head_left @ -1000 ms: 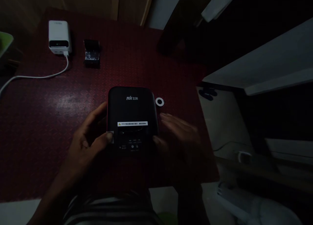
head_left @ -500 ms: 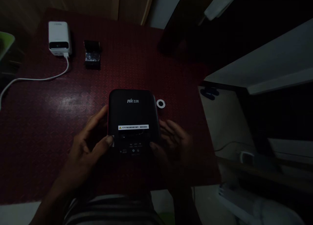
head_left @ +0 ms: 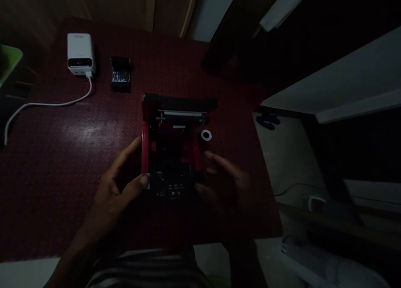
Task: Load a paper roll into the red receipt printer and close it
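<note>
A black FEIE portable printer (head_left: 172, 150) stands on the table with its lid swung open, showing a red interior and a metal roller bar. My left hand (head_left: 119, 192) is at its front left corner, with the thumb on a small white tab. My right hand (head_left: 224, 179) hovers at the front right corner with its fingers apart, holding nothing. The lower interior is in deep shadow, and its details are hidden.
The dark red patterned table (head_left: 94, 133) ends to the right, above a pale floor. A white ring (head_left: 206, 135) lies beside the printer. At the back left are a white power bank (head_left: 79, 54) with a white cable (head_left: 56, 104) and a small black object (head_left: 120, 73).
The printer's lid has gone from shut to swung open toward the back, exposing the red interior. My left thumb stays at the tab, and my right hand has shifted slightly.
</note>
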The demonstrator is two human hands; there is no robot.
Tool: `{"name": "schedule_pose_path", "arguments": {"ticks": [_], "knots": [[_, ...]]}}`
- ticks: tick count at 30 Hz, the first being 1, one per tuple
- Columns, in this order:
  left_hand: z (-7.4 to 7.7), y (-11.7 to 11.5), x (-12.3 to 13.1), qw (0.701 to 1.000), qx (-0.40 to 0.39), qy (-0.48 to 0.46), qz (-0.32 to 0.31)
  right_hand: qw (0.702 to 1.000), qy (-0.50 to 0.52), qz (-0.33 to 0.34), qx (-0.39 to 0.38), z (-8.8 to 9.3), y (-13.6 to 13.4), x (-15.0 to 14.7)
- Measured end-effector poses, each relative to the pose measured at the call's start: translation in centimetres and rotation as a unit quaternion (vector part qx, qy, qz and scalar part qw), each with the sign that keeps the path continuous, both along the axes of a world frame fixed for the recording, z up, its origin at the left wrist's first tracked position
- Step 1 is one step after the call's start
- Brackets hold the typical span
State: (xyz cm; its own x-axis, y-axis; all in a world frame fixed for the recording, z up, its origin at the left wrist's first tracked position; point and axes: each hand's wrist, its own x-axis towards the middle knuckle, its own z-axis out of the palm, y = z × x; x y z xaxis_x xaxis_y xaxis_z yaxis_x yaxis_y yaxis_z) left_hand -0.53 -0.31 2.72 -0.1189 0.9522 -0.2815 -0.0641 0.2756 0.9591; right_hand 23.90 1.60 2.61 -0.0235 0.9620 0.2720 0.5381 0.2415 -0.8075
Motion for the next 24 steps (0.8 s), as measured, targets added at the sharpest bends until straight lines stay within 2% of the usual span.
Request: {"name": "schedule_pose_path", "arguments": {"ticks": [3, 6, 9, 11, 13, 18, 24], "knots": [[-0.4, -0.1, 0.0, 1.0, 0.013, -0.002, -0.003, 0.988, -0.11, 0.081, 0.068, 2.4, 2.1, -0.5], [-1.0, -0.3, 0.0, 0.999, 0.049, 0.012, -0.012, 0.95, -0.217, 0.211, 0.078, 4.5, 5.0, -2.5], [-1.8, -0.5, 0.0, 0.994, 0.097, 0.044, -0.02, 0.883, -0.358, 0.299, -0.044, 6.2, 7.7, -5.3], [-2.1, -0.5, 0.1, 0.992, 0.112, 0.06, -0.024, 0.835, -0.435, 0.317, -0.116, 7.0, 8.9, -6.8], [-2.3, -0.5, 0.1, 0.991, 0.114, 0.064, -0.027, 0.809, -0.472, 0.323, -0.132, 7.4, 9.4, -7.8], [-2.0, -0.4, 0.3, 0.992, 0.111, 0.061, -0.028, 0.801, -0.485, 0.319, -0.145, 6.9, 9.8, -8.0], [-1.8, -0.4, 0.2, 0.993, 0.105, 0.056, -0.029, 0.823, -0.462, 0.314, -0.1, 7.1, 9.7, -7.2]]}}
